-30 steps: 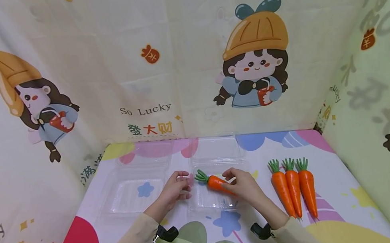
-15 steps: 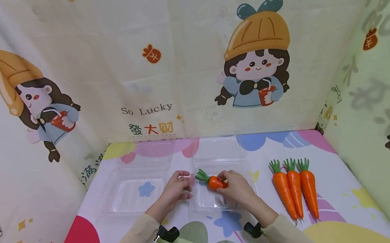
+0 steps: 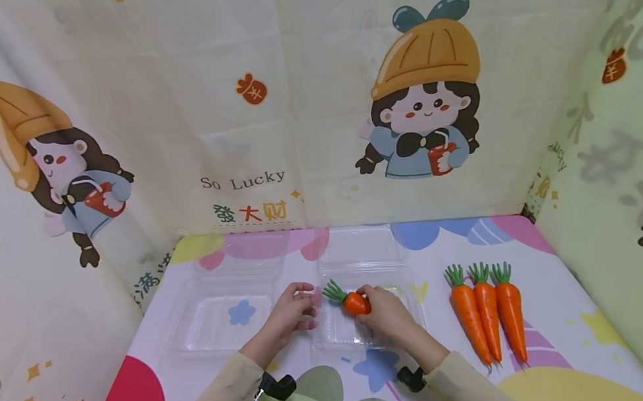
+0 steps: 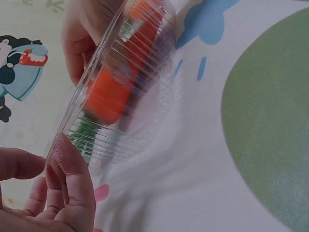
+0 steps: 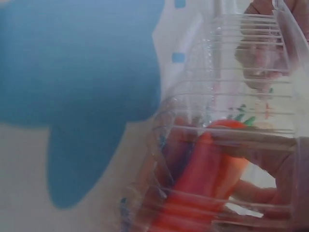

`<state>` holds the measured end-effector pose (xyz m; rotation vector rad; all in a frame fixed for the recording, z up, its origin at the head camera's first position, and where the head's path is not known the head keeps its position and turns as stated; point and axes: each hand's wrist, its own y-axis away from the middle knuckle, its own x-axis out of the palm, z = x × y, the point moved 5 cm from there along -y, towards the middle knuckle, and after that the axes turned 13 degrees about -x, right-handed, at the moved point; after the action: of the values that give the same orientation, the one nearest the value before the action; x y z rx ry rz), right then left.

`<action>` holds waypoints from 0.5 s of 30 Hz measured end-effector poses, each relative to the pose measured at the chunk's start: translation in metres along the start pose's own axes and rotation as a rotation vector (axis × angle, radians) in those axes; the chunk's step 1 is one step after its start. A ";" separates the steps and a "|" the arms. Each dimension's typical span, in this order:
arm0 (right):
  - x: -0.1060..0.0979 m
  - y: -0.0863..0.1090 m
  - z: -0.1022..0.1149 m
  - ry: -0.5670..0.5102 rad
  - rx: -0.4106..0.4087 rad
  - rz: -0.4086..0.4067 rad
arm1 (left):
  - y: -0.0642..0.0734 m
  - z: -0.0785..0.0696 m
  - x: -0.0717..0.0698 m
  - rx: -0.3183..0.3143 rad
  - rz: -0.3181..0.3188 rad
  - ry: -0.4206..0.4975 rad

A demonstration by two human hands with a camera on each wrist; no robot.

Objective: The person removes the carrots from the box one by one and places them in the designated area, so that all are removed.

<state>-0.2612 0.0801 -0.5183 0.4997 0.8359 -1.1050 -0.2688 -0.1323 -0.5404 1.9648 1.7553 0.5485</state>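
A clear plastic clamshell box (image 3: 328,337) lies with its lid (image 3: 358,246) folded back on the table. My right hand (image 3: 393,317) grips an orange carrot (image 3: 356,304) with a green top, inside the box. Much of the carrot's body is hidden behind that hand in the head view; through the ribbed wall, the right wrist view shows the carrot (image 5: 205,176) slanting. At the box's left side is my left hand (image 3: 288,315). In the left wrist view its thumb and fingers (image 4: 72,174) pinch the clear rim, and the green leaves sit near them.
Three more carrots (image 3: 488,314) lie side by side to the right of the box, tops away from me. A second clear box (image 3: 192,318), also with its lid back, is at the left. Printed cloth walls (image 3: 301,123) enclose the table at the back and sides.
My right hand has shifted left and closer round the carrot, covering more of its body, and its tapered end is now hidden. My left hand has stayed at the box's side.
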 end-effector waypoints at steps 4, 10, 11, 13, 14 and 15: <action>0.001 0.000 -0.001 -0.002 -0.007 0.003 | -0.001 0.000 0.001 -0.003 -0.003 -0.009; 0.001 -0.001 0.000 -0.005 -0.018 0.008 | -0.002 0.001 0.000 -0.004 -0.009 -0.010; 0.001 0.000 0.000 -0.009 -0.017 0.009 | -0.002 0.001 0.000 -0.002 -0.009 -0.010; 0.000 0.000 0.000 -0.015 -0.016 0.008 | -0.002 0.000 0.000 -0.001 -0.010 -0.010; 0.000 0.000 0.001 -0.017 -0.017 0.007 | -0.001 0.000 0.000 -0.002 -0.010 -0.011; 0.000 0.001 0.001 -0.019 -0.017 0.007 | -0.001 0.000 0.000 -0.004 -0.008 -0.009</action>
<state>-0.2604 0.0799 -0.5179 0.4763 0.8258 -1.0938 -0.2695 -0.1320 -0.5409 1.9540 1.7545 0.5388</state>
